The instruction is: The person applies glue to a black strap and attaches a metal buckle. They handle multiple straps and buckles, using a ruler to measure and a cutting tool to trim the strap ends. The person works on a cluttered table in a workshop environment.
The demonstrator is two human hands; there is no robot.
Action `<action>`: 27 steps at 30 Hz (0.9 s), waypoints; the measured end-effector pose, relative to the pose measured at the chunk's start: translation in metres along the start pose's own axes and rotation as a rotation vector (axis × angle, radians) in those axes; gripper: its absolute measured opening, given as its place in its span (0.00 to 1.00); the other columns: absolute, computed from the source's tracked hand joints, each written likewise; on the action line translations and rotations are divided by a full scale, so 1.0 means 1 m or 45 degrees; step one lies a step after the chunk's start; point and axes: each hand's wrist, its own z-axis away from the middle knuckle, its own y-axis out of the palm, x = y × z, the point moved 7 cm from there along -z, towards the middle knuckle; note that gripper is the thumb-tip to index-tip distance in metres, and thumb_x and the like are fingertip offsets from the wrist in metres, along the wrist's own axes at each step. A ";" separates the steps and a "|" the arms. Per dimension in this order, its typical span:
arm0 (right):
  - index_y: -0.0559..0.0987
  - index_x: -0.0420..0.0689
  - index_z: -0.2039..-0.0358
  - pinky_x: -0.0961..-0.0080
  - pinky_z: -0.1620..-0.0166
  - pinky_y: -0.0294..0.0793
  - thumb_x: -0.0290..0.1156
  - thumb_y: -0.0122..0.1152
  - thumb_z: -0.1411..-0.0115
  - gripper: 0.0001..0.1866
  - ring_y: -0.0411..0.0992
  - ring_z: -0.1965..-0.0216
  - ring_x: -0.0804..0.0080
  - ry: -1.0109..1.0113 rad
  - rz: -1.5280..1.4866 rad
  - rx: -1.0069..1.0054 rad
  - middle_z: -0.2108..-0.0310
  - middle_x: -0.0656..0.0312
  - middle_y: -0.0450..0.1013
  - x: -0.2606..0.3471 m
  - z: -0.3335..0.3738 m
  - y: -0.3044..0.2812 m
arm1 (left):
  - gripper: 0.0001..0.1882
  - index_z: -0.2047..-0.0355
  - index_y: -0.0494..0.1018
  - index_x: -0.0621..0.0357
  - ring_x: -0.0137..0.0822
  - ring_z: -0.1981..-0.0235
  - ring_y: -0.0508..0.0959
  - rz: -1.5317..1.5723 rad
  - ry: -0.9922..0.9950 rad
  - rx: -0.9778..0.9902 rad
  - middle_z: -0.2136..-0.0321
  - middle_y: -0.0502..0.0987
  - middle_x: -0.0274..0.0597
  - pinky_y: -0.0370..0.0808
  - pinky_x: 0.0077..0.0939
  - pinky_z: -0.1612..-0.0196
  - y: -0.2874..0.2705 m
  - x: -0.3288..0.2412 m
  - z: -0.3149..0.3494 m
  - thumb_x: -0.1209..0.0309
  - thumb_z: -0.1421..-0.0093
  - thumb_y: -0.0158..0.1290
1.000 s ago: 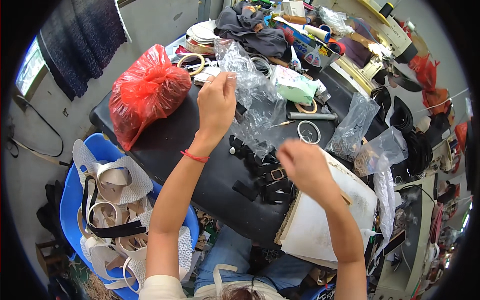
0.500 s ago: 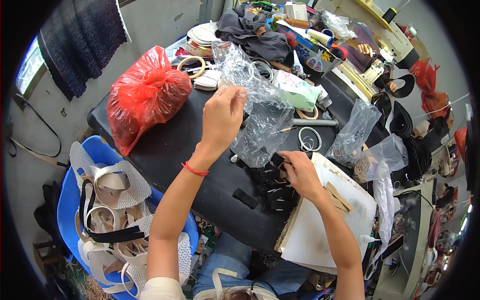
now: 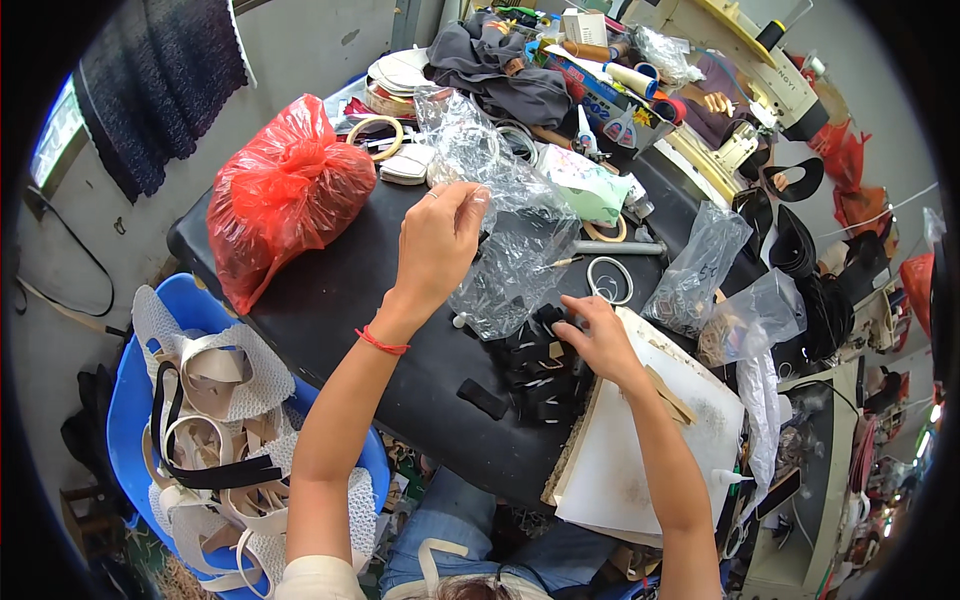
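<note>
My left hand is raised over the black table with its fingers curled together. It overlaps a crumpled clear plastic bag; whatever sits between the fingertips, if anything, is hidden. Lower and to the right, my right hand has its thumb and index finger around a small black fabric strip. That strip lies at the upper edge of a pile of short black strips, some with pale patches. A single black strip lies apart, left of the pile.
A red plastic bag stands at the table's left. Below it is a blue tub of white straps and mesh pieces. A white-topped board lies under my right forearm. Small clear bags, a metal rod and a sewing machine are to the right.
My right thumb and index finger have spread slightly at the black strip. My left hand stays raised, with little movement. The whole view has shifted a little.
</note>
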 end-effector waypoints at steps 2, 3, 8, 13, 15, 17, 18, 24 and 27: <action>0.75 0.37 0.49 0.63 0.46 0.65 0.31 0.63 0.43 0.22 0.67 0.50 0.52 -0.174 0.163 -0.118 0.56 0.50 0.71 -0.009 0.004 0.007 | 0.11 0.63 0.77 0.65 0.38 0.75 0.76 0.036 0.013 0.001 0.74 0.77 0.48 0.72 0.31 0.69 0.006 -0.004 -0.001 0.67 0.36 0.53; 0.74 0.37 0.49 0.62 0.45 0.65 0.31 0.63 0.43 0.22 0.67 0.50 0.52 -0.277 0.232 -0.168 0.55 0.50 0.70 -0.001 0.004 0.013 | 0.12 0.64 0.77 0.64 0.42 0.75 0.77 0.035 0.016 -0.010 0.74 0.77 0.49 0.72 0.34 0.70 0.005 -0.003 0.000 0.66 0.36 0.52; 0.75 0.37 0.59 0.64 0.50 0.69 0.24 0.61 0.44 0.12 0.72 0.53 0.57 -0.096 0.213 -0.123 0.58 0.53 0.74 0.008 0.008 0.018 | 0.12 0.64 0.77 0.63 0.42 0.75 0.76 0.014 -0.013 0.019 0.73 0.77 0.49 0.72 0.33 0.70 0.003 0.002 0.001 0.66 0.36 0.52; 0.75 0.39 0.61 0.71 0.62 0.72 0.18 0.60 0.45 0.10 0.75 0.66 0.57 -0.073 -0.130 -0.427 0.67 0.53 0.73 0.074 0.030 -0.051 | 0.12 0.62 0.77 0.66 0.31 0.76 0.74 -0.049 -0.029 -0.001 0.74 0.77 0.47 0.70 0.27 0.71 -0.007 -0.006 -0.003 0.68 0.37 0.53; 0.74 0.39 0.61 0.65 0.60 0.72 0.18 0.61 0.46 0.11 0.73 0.65 0.53 -0.442 -0.145 -0.582 0.66 0.51 0.72 0.122 0.012 -0.066 | 0.12 0.63 0.77 0.66 0.30 0.78 0.73 -0.079 0.003 -0.057 0.77 0.77 0.46 0.70 0.26 0.72 -0.007 -0.004 -0.006 0.67 0.37 0.53; 0.74 0.37 0.61 0.62 0.58 0.72 0.23 0.63 0.47 0.13 0.72 0.64 0.50 -0.603 0.181 -0.614 0.67 0.49 0.71 0.133 -0.026 -0.058 | 0.13 0.64 0.77 0.66 0.30 0.81 0.71 -0.049 -0.066 -0.079 0.82 0.76 0.44 0.69 0.27 0.74 -0.001 -0.001 -0.017 0.66 0.37 0.53; 0.74 0.37 0.62 0.61 0.59 0.72 0.24 0.63 0.46 0.12 0.72 0.64 0.50 -0.650 0.300 -0.715 0.68 0.49 0.71 0.147 -0.024 -0.059 | 0.13 0.65 0.77 0.66 0.30 0.82 0.71 -0.047 -0.127 -0.082 0.82 0.75 0.44 0.69 0.27 0.75 -0.002 0.002 -0.023 0.65 0.37 0.53; 0.77 0.38 0.66 0.59 0.60 0.72 0.36 0.64 0.44 0.14 0.72 0.65 0.50 -0.164 0.299 -0.062 0.69 0.49 0.73 0.097 0.014 0.001 | 0.15 0.67 0.77 0.65 0.41 0.79 0.76 -0.106 -0.189 -0.075 0.81 0.77 0.49 0.70 0.35 0.73 -0.005 0.010 -0.038 0.63 0.36 0.51; 0.78 0.38 0.61 0.59 0.60 0.73 0.37 0.66 0.45 0.17 0.72 0.65 0.50 -0.210 0.232 -0.304 0.68 0.50 0.74 0.054 -0.001 0.026 | 0.15 0.67 0.77 0.64 0.49 0.78 0.79 -0.029 -0.218 -0.034 0.81 0.77 0.51 0.72 0.38 0.71 0.006 0.006 -0.036 0.63 0.36 0.51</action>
